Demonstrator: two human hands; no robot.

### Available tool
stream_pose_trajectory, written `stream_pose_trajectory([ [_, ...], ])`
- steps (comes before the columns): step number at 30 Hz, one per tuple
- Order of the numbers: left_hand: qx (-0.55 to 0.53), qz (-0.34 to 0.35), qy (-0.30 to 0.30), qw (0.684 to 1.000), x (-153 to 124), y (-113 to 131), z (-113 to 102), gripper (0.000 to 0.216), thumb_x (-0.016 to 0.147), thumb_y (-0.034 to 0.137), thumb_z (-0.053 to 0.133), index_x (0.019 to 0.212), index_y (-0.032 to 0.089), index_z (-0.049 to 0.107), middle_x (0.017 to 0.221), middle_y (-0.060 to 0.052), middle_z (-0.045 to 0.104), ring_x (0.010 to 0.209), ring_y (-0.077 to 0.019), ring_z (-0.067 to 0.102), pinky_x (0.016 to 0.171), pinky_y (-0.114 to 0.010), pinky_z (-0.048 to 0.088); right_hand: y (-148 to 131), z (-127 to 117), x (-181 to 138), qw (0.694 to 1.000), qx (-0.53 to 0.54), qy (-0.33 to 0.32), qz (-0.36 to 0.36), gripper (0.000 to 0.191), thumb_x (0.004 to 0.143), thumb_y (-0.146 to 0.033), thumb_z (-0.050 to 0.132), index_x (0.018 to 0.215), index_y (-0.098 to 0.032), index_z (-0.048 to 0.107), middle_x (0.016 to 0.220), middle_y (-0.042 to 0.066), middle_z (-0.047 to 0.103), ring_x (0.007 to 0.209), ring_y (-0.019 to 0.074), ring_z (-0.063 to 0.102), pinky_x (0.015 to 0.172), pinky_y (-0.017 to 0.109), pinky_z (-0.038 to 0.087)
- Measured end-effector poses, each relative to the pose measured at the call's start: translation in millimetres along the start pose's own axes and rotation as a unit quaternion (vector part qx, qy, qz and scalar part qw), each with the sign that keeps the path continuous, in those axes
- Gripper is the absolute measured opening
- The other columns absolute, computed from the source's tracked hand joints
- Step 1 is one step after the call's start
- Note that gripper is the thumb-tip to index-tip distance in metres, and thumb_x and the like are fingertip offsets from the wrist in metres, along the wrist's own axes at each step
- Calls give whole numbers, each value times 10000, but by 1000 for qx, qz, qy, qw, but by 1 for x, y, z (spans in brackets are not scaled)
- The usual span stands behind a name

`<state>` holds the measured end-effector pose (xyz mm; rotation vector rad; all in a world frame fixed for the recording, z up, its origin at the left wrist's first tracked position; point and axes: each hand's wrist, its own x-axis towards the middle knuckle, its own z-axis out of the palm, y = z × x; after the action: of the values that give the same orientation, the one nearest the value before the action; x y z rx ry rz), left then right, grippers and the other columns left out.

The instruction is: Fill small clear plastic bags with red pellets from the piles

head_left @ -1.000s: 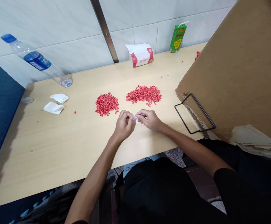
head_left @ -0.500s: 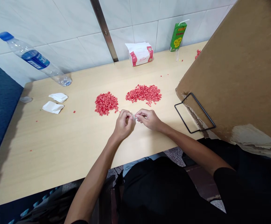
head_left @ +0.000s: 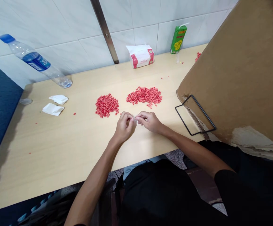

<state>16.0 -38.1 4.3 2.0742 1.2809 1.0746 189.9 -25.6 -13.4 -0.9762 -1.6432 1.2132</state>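
My left hand [head_left: 124, 125] and my right hand [head_left: 149, 121] meet above the table, just in front of two heaps of small red tube-like pieces. Both are closed, fingertips pinched on a small whitish, partly see-through piece [head_left: 135, 120] between them. Its exact kind is mostly hidden by the fingers. The left heap of red pieces [head_left: 107, 105] lies beyond my left hand. Beyond my right hand spreads the wider heap of red pieces [head_left: 144, 95]. A few single red pieces lie beside my left fingertips.
A plastic bottle [head_left: 36, 61] leans on the tiled wall at the left, near two folded white tissues [head_left: 53, 109]. A tissue pack [head_left: 142, 58] and a green drink carton [head_left: 178, 40] stand at the back. On the right are a large cardboard sheet [head_left: 232, 72] and a black wire frame [head_left: 195, 114].
My hands stay almost in place, still pinching the small piece; the right fingers have shifted slightly at its edge. The whole view has moved a little.
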Motion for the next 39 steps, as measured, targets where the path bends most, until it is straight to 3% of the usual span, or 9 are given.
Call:
stream_pose_trajectory([
  [9, -17, -14, -9, 1000, 1, -2, -1, 128, 910, 284, 527, 827, 196, 569, 871, -42, 554, 804, -162, 539, 711, -310, 457, -4, -1, 0, 1000, 26, -6, 15, 206, 868, -350, 566, 861, -155, 632, 675, -1, 629, 595, 98, 578, 593, 226, 486],
  [20, -64, -47, -2, 997, 2, 5, -3, 197, 786, 356, 694, 843, 198, 591, 832, -23, 591, 760, -151, 566, 705, -303, 469, -8, -4, 1, 998, 52, -23, 28, 195, 870, -338, 561, 874, -153, 623, 698, 10, 653, 615, 107, 609, 621, 241, 495],
  [27, -63, -51, -2, 997, 1, 2, -4, 154, 840, 349, 630, 854, 196, 617, 836, -27, 622, 775, -153, 576, 723, -304, 465, -10, -5, 1, 996, 75, -27, 29, 202, 879, -335, 557, 866, -144, 619, 693, 5, 629, 603, 100, 593, 614, 242, 494],
  [36, -53, -36, -7, 998, -1, 1, -5, 134, 800, 345, 695, 763, 216, 688, 777, -38, 687, 773, -182, 598, 755, -349, 471, -11, -7, 1, 995, 83, -50, 28, 221, 876, -348, 568, 877, -137, 633, 722, 14, 650, 629, 105, 611, 641, 250, 502],
  [39, -55, -29, -14, 998, -1, 3, -7, 173, 858, 354, 620, 782, 219, 697, 790, -45, 695, 796, -186, 608, 767, -354, 480, -10, -8, 2, 994, 89, -49, 27, 238, 879, -366, 567, 881, -137, 632, 724, 18, 650, 627, 106, 611, 636, 253, 508],
])
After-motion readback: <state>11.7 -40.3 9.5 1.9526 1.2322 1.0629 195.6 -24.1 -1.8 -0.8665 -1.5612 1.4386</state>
